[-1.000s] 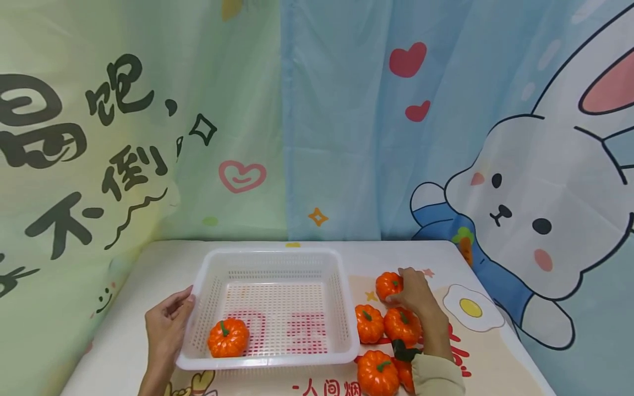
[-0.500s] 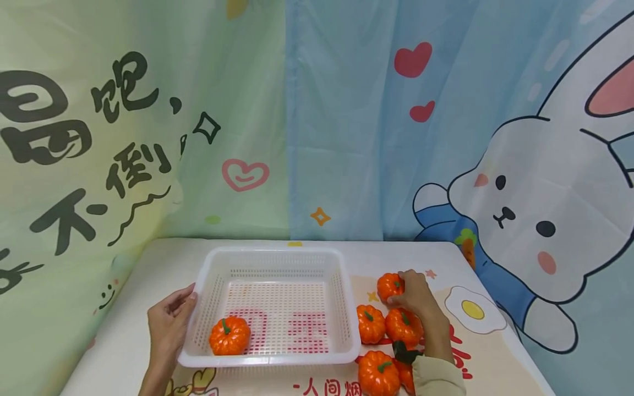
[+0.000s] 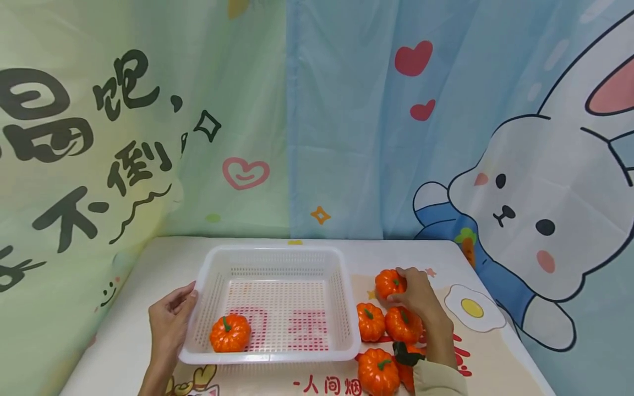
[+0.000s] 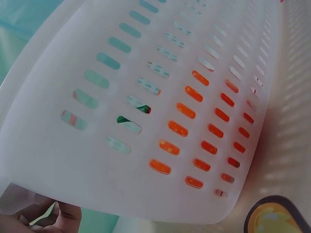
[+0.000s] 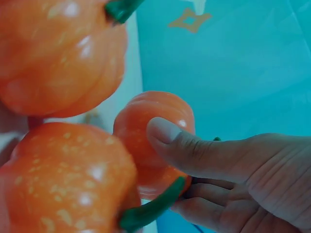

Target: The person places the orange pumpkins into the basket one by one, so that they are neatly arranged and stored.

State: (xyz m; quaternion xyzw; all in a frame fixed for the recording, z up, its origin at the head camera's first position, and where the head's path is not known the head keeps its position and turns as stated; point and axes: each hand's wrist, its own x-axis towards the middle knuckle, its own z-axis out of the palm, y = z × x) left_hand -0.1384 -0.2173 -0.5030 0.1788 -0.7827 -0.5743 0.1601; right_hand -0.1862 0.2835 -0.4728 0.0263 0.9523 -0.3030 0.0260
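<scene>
A white perforated plastic basket (image 3: 277, 358) stands on the table with one orange toy pumpkin (image 3: 230, 333) at its near left. My left hand (image 3: 167, 324) grips the basket's left rim, thumb on the near side; in the left wrist view its fingers (image 4: 68, 217) show at the rim's corner. Right of the basket, my right hand (image 3: 420, 292) holds a small orange pumpkin (image 3: 388, 282) between thumb and fingers. In the right wrist view the thumb lies across this pumpkin (image 5: 141, 119), its far side hidden by the hand.
Close by the right hand sit two pumpkins, one (image 3: 370, 322) beside the basket and another (image 3: 402, 324) under the wrist. Nearer, a larger pumpkin (image 3: 377, 372) stands beside an orange one with a dark green stem (image 3: 407, 355), partly hidden by the sleeve. A printed curtain (image 3: 337, 137) hangs behind the table.
The pumpkin in my right hand has shifted slightly up and left in the head view. My left hand keeps its grip on the basket rim.
</scene>
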